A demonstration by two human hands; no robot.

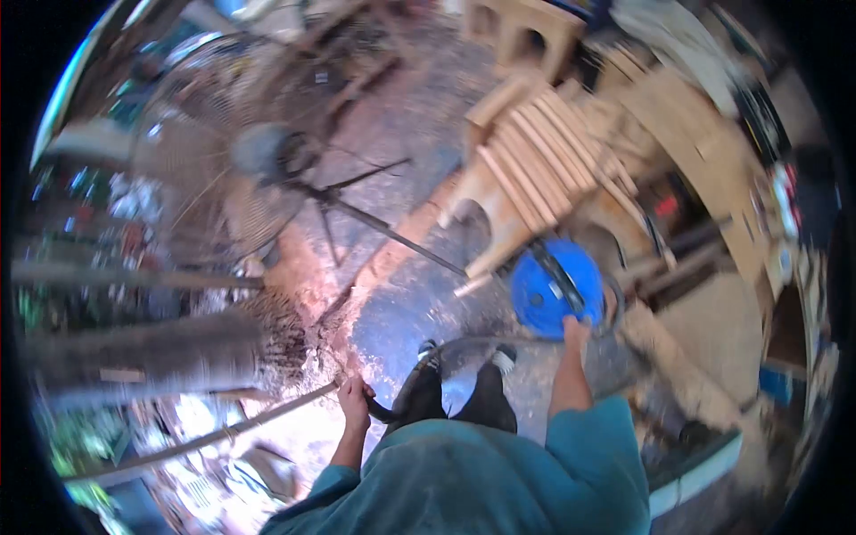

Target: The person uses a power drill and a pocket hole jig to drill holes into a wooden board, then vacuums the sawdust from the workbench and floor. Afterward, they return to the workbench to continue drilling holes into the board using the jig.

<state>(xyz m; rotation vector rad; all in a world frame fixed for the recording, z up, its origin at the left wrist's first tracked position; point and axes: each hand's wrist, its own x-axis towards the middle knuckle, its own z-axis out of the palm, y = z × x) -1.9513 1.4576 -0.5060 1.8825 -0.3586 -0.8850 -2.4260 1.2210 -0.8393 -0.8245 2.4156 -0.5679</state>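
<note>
My left hand [355, 394] is closed around a long grey-brown vacuum wand [223, 434], which slants to the lower left. From that hand a dark hose [464, 342] curves across in front of my legs towards a blue-topped vacuum cleaner [530, 287] on the floor. A black handle [555, 270] crosses its round lid. At the near edge of the lid, the fingers of my right hand [576, 326] are bent around the near end of the handle. Motion blur softens the finger detail.
A pedestal fan [267, 152] with spread legs stands ahead to the left. A tree trunk [160, 352] lies at left. Wooden slats [544, 152] rest on arched wooden pieces just beyond the vacuum. Boards [704, 143] and clutter line the right side.
</note>
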